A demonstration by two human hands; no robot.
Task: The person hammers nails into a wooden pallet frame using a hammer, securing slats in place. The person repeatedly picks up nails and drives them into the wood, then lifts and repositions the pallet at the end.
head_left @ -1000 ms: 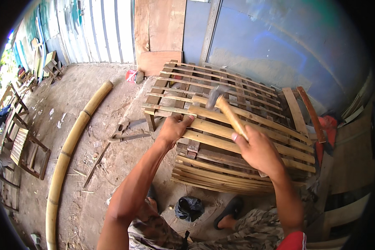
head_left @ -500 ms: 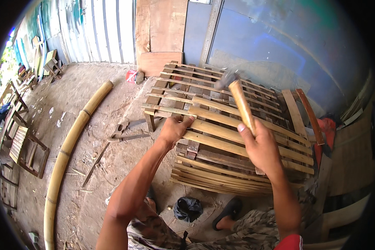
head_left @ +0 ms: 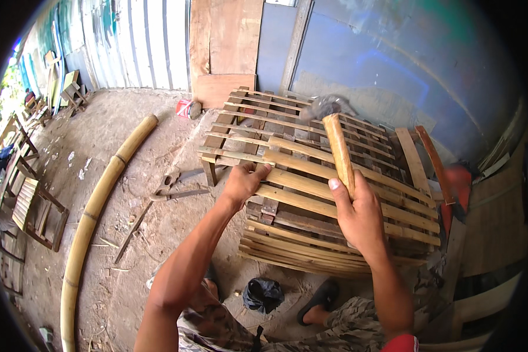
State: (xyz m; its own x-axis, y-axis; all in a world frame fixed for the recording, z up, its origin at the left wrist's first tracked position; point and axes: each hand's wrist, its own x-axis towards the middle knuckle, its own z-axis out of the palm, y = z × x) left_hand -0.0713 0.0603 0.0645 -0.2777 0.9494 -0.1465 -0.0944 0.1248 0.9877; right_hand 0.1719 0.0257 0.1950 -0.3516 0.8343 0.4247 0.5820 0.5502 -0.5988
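My right hand [head_left: 361, 214] is wrapped round the wooden handle of a hammer [head_left: 340, 149], thumb along the handle. The hammer's dark metal head is raised over the slatted frame and blurred by motion. My left hand [head_left: 243, 183] is closed at the left end of a bamboo slat [head_left: 305, 182], thumb and forefinger pinched there; whether a nail is also between them cannot be made out. That slat lies among several others across a low wooden frame [head_left: 208, 170] in front of me.
Several more bamboo strips [head_left: 299, 253] lie stacked at the frame's near side. A long bamboo pole [head_left: 94, 205] and a hand saw [head_left: 179, 193] lie on the floor to the left. A red can [head_left: 188, 108] stands beyond. A black plastic bag [head_left: 263, 294] sits by my feet.
My right hand and the hammer have shifted slightly left and down, the hammer head still up. The left hand keeps its place at the slat's end.
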